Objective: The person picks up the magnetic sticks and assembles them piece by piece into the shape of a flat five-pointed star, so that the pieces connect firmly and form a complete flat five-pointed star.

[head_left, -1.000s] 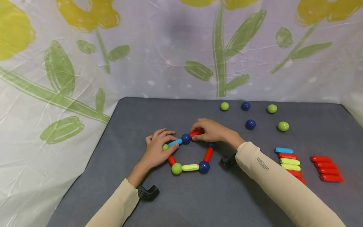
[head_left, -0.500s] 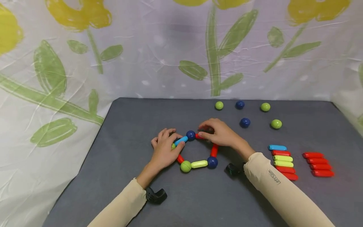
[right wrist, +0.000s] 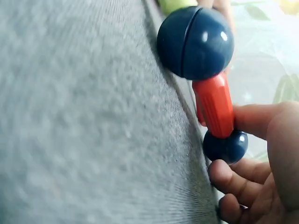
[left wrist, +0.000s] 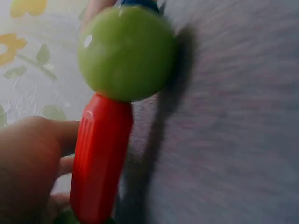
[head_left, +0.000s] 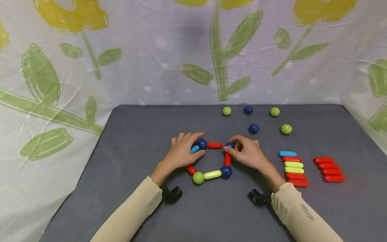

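Observation:
Magnetic sticks and balls form a ring on the grey table with one gap. My left hand (head_left: 182,151) grips the dark blue ball (head_left: 203,144) at the ring's far left, its fingers and thumb on either side. From that ball a red stick (head_left: 214,145) points right, its end apart from another blue ball (head_left: 230,145), which my right hand (head_left: 248,153) pinches. Below it run a red stick (head_left: 227,159), a blue ball (head_left: 226,172), a yellow-green stick (head_left: 212,174) and a green ball (left wrist: 126,53). A light blue stick (head_left: 195,149) is partly hidden under my left hand.
Loose green balls (head_left: 286,129) and blue balls (head_left: 254,128) lie towards the back right. A column of mixed sticks (head_left: 293,164) and another of red sticks (head_left: 331,171) lie at the right. Behind the table hangs a flower-patterned cloth (head_left: 145,60).
My right hand has left the red stick and moved right and nearer, onto the blue ball. My left hand has shifted along onto the far left blue ball. The head view has turned right.

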Demonstrator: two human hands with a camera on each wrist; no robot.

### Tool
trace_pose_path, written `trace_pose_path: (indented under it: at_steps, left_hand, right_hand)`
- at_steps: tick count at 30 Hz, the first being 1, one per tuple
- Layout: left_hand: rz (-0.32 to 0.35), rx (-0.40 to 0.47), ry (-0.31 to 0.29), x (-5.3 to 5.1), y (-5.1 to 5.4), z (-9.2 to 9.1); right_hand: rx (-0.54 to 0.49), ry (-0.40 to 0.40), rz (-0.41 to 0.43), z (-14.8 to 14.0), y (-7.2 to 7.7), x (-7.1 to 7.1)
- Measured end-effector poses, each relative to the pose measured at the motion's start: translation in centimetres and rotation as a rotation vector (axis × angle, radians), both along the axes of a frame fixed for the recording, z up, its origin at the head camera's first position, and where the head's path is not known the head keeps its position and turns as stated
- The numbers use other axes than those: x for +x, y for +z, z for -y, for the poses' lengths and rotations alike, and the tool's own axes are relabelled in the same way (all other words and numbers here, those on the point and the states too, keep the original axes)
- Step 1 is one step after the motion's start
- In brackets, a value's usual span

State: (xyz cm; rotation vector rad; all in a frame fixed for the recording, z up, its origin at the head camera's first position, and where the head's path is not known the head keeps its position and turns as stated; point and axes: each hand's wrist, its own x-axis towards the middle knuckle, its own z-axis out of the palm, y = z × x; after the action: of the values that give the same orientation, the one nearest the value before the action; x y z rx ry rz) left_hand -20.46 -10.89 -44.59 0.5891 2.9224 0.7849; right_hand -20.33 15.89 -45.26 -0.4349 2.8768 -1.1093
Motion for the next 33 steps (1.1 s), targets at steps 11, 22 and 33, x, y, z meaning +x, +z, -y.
trace_pose_path:
  at_steps: [11, 22, 33]
  left_hand:
    - [-0.033, -0.067, -0.016, -0.9, -0.3, -1.8]
    - [-0.023, 0.002, -0.027, -0.8, -0.2, -1.6]
    - [0.066, 0.286, 0.022, 0.2, 0.0, 1.3]
  right_hand:
    - [-0.111, 0.023, -0.155, -0.1, -1.7, 0.4]
    - [-0.14, 0.063, -0.214, -0.1, -2.2, 0.5]
    - [-0.185, 0.002, -0.237, 0.1, -2.5, 0.3]
